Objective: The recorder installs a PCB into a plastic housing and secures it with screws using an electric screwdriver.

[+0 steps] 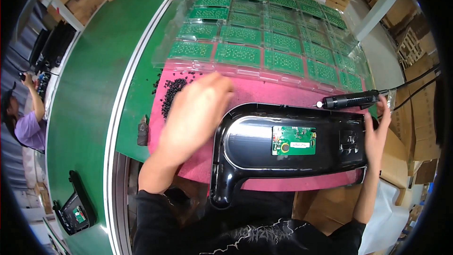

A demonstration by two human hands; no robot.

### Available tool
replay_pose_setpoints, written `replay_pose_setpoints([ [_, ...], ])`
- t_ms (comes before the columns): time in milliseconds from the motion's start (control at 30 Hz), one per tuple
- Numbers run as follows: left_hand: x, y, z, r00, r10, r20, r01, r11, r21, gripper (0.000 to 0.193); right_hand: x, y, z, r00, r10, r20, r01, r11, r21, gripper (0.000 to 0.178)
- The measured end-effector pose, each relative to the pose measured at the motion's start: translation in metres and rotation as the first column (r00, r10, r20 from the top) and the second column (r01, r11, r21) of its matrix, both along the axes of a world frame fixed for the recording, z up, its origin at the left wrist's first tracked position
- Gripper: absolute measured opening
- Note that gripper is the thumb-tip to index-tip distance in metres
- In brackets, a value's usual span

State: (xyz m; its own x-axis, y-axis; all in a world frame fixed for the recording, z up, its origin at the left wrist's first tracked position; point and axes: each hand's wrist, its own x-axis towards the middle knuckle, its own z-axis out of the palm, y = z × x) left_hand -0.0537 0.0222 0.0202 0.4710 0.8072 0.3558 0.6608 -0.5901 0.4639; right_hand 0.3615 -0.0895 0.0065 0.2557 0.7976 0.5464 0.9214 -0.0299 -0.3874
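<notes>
A curved black plastic housing [250, 158] lies in front of me, with a green circuit board [304, 149] in its recess. My left hand [198, 113], slightly blurred, hovers over its left end beside a pile of small black screws [173, 92]. The fingers are curled closed, and whatever they may hold is hidden. At the housing's right end is my right hand [377, 125], thumb and fingers apart. Its fingertips are by the rear end of a black electric screwdriver [349, 100], which lies behind the housing with its tip pointing left; contact is unclear.
Clear plastic trays [240, 69] with several green circuit boards stand behind the pink mat [278, 90]. Left runs a green conveyor belt [89, 113] carrying another black housing [78, 208]. A co-worker [29, 123] sits beyond it. Cables [415, 83] trail right from the screwdriver.
</notes>
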Motion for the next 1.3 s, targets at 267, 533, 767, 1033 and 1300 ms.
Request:
replay_pose_setpoints([
  [267,-0.021,0.007,-0.009,0.925,0.049,-0.377,-0.137,0.968,-0.211,0.031,0.063,0.055,0.017,0.794,-0.067,-0.604,-0.118,0.958,-0.262,0.025],
  [533,-0.021,0.021,-0.034,0.958,0.096,-0.269,-0.149,0.972,-0.184,0.017,-0.044,0.087,0.003,0.591,0.414,-0.692,-0.023,0.866,0.499,0.033],
  [767,-0.005,0.018,-0.001,0.976,0.219,0.003,-0.209,0.935,-0.285,0.013,-0.096,0.081,0.035,-0.037,0.589,-0.807,-0.058,0.805,0.59,0.032],
  [1033,0.047,-0.01,0.006,0.734,-0.072,0.675,0.489,0.746,-0.452,0.018,-0.145,0.046,0.055,-0.417,0.637,-0.648,-0.077,0.686,0.724,0.047],
  [1300,0.055,-0.016,-0.008,0.721,-0.053,0.691,0.602,0.541,-0.587,0.017,-0.151,0.026,0.052,-0.345,0.723,-0.598,-0.156,0.584,0.796,0.048],
])
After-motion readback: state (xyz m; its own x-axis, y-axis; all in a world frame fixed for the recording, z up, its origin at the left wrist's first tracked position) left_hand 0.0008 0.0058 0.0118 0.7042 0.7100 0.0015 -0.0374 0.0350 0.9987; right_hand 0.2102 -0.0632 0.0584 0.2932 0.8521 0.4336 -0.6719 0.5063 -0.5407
